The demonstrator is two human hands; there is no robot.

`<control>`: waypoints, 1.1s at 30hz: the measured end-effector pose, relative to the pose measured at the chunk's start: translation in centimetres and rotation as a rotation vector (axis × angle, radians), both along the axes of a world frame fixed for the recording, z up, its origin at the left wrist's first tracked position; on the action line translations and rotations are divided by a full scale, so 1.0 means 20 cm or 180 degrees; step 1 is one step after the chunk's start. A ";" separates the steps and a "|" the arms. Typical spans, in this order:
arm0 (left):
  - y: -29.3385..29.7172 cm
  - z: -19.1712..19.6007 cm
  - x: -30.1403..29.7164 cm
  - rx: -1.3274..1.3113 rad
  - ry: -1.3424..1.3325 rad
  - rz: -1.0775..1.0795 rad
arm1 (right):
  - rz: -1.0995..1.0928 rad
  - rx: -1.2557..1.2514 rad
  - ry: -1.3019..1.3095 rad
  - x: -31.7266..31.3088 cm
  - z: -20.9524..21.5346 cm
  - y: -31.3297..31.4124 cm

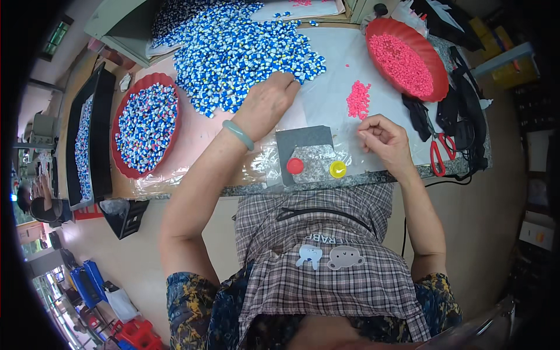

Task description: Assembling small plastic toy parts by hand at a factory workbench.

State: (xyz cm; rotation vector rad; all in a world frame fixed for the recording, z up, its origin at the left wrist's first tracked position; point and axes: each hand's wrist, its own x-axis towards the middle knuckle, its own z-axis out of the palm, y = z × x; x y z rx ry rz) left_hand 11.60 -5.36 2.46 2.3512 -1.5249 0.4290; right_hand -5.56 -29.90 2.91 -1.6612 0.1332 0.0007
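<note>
My left hand, with a pale green bangle at the wrist, reaches to the near right edge of a large heap of small blue-and-white pieces. Its fingers are bent and pressed together; what they hold, if anything, is hidden. Beside a small scatter of tiny pink pieces, my right hand is closed in a pinch, its contents too small to make out. Between the hands and nearer me lies a dark grey pad with a speckled plate, a red round cap and a yellow round cap.
A red scalloped dish of pink pieces stands far right, with red-handled scissors and black cables nearby. On the left are another red dish of finished-looking pieces and a black tray. The table's near edge is speckled stone.
</note>
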 end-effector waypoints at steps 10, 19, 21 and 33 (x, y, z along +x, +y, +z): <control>-0.03 0.00 0.00 -0.1327 0.1137 0.0427 | 0.0088 0.0430 0.0003 -0.02 -0.04 0.02; 0.00 0.00 0.00 -0.1667 0.1630 0.0501 | 0.0131 0.0411 -0.0013 -0.03 0.02 0.06; -0.01 -0.01 0.01 -0.1730 0.1893 0.0527 | 0.0107 0.0447 0.0024 -0.03 0.01 0.06; -0.01 0.00 0.04 -0.2482 0.4380 0.0968 | -0.0055 0.0503 -0.0055 -0.01 -0.01 0.06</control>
